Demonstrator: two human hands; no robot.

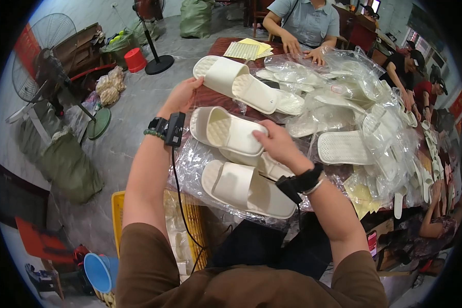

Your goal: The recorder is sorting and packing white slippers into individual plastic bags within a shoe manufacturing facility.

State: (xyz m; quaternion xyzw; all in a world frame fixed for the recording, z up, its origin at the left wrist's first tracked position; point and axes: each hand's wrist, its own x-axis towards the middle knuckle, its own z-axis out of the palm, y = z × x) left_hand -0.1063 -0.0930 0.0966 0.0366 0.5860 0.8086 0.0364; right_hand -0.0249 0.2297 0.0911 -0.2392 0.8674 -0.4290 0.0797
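My left hand [184,95] pinches the toe end of a white slipper [255,92] with a wide strap, held at a tilt over the table's far left part. Closer to me, my right hand [281,146] grips the heel of a second white slipper [226,131], its thumb on top of the sole. Under that one, part of another pale slipper shows. A further white slipper [233,182] lies on clear plastic at the near table edge, below my right wrist. Each of my wrists carries a strapped black device with a cable.
White slippers in clear plastic bags [344,92] heap the right of the red-brown table [210,97]. Yellow sheets [249,50] lie at the far edge, where a person in a grey-blue shirt [313,23] sits. A yellow crate [118,215] stands by my left; fans stand on the floor beyond.
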